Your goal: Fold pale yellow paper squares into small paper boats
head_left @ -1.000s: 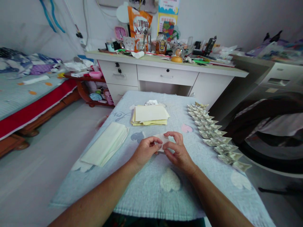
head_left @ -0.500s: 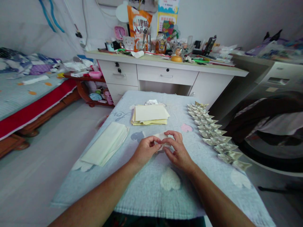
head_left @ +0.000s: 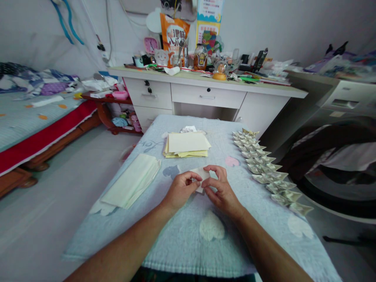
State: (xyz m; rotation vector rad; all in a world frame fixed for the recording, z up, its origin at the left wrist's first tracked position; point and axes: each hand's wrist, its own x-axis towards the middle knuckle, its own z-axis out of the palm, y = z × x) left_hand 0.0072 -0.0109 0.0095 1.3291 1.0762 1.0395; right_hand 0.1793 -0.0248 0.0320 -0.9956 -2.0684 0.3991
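Note:
Between my two hands is a small folded piece of pale paper (head_left: 202, 173), held just above the cloth-covered table. My left hand (head_left: 183, 188) pinches its left side with thumb and fingers. On the other side my right hand (head_left: 219, 188) grips the paper, index finger bent over its top edge. Fingers partly hide the folds. Beyond the hands lies a stack of cream and yellow paper sheets (head_left: 188, 143). To the left rests a pile of long pale paper sheets (head_left: 132, 180). Rows of folded paper boats (head_left: 264, 166) run along the right side.
A blue patterned cloth (head_left: 164, 243) covers the table. Behind it stands a white desk (head_left: 205, 96) crowded with jars and packets. A washing machine (head_left: 346, 98) is on the right, a bed (head_left: 44, 121) on the left. Crumpled white tissue (head_left: 188, 129) sits behind the paper stack.
The small paper has tilted, so more of its flat face shows between my hands. My fingers have shifted slightly on it. The view has tipped a little.

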